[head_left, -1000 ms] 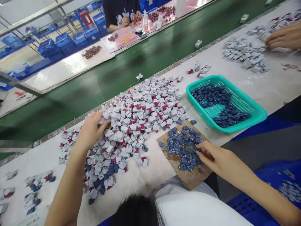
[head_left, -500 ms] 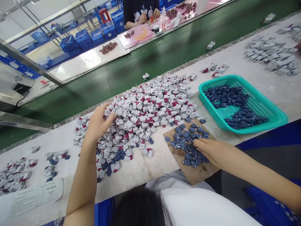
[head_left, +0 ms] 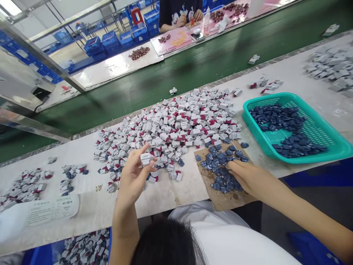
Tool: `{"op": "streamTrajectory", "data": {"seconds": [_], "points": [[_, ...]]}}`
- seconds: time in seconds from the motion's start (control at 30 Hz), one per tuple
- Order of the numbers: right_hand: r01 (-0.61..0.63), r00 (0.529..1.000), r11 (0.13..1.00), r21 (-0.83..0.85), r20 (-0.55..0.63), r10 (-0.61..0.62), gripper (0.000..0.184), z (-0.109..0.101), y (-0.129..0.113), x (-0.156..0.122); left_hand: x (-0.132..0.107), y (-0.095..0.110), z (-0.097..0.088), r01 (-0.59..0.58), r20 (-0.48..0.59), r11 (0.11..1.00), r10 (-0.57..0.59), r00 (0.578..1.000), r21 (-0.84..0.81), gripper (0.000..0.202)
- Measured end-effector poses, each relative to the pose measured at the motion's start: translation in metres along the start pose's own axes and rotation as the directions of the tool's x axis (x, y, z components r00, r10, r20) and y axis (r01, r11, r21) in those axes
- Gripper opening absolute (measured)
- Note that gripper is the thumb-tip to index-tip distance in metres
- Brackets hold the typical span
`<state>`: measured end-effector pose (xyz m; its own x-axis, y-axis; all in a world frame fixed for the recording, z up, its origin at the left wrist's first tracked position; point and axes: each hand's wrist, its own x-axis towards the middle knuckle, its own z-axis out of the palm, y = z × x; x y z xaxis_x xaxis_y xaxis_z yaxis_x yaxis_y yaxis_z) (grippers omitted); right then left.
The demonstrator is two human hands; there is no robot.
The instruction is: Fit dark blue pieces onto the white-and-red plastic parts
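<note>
Between the thumb and fingers of my left hand [head_left: 135, 173] is a small white-grey plastic piece [head_left: 145, 159], lifted above the near edge of a heap of white and dark red pieces [head_left: 176, 125]. My right hand [head_left: 244, 175] has its fingertips pressed together among dark blue pieces [head_left: 220, 165]. Those blue pieces lie on a brown board [head_left: 231, 202] at the table's near edge, which looks wet in places. What the right fingertips pinch, if anything, is hidden.
Right of the board stands a green basket [head_left: 303, 160] with more dark blue pieces. Grey pieces [head_left: 331, 66] lie at the far right. A paper label [head_left: 52, 211] is on the left. Below the table, a blue bin [head_left: 82, 246] holds pieces. Across the green belt [head_left: 124, 95] sits another person [head_left: 179, 14].
My left hand has come back from the heap towards me and right, now with a white-grey piece in it. My right hand stays at the blue pieces. The whole view has shifted slightly.
</note>
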<state>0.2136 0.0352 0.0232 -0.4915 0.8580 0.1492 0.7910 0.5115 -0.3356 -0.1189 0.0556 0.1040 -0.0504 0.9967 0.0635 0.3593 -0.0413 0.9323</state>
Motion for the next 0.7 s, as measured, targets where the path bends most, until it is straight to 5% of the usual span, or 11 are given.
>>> {"op": "streamTrajectory", "data": {"seconds": [0.13,0.37,0.47,0.57,0.7], "points": [[-0.054,0.999,0.997,0.054,0.011,0.053,0.018,0.005,0.002,0.003,-0.010,-0.004,0.037,0.118,0.003,0.977,-0.119,0.993,-0.179,0.046],[-0.188,0.981,0.921,0.342,0.018,0.194,0.020,-0.021,-0.002,0.001,-0.033,0.005,0.107,0.484,0.342,0.694,-0.347,0.874,-0.533,0.045],[-0.302,0.926,0.675,0.674,0.038,0.376,0.032,-0.033,-0.027,0.004,-0.038,0.010,0.116,0.530,0.417,0.620,-0.334,0.845,-0.578,0.046],[-0.284,0.897,0.444,0.850,0.072,0.436,0.030,-0.038,-0.053,0.009,-0.040,0.013,0.117,0.522,0.454,0.603,-0.278,0.847,-0.604,0.044],[-0.187,0.907,0.482,0.856,-0.038,0.419,0.019,-0.038,-0.068,0.014,-0.041,0.011,0.117,0.485,0.449,0.627,-0.232,0.863,-0.609,0.041]]}}
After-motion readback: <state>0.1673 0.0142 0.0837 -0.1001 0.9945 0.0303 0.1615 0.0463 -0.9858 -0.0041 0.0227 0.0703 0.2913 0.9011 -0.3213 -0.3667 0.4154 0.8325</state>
